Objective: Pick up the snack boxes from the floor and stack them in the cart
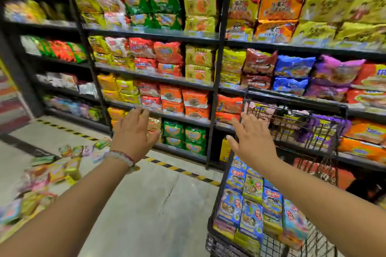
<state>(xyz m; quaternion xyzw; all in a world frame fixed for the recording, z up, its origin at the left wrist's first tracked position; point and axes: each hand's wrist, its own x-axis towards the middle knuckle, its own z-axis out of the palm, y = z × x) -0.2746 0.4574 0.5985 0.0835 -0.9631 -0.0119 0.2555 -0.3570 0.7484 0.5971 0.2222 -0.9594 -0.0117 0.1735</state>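
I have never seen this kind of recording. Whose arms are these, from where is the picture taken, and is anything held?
There is no machine here. A person wears a wide-angle camera on the head, looking forward and down, so you see their own two arms. The left hand and the right hand are both stretched forward with straight fingers, and neither holds anything. On the floor at the left lie scattered snack boxes, blurred by motion. At the right stands a black wire cart with snack boxes already stacked inside. Behind are shop shelves full of colourful packets.
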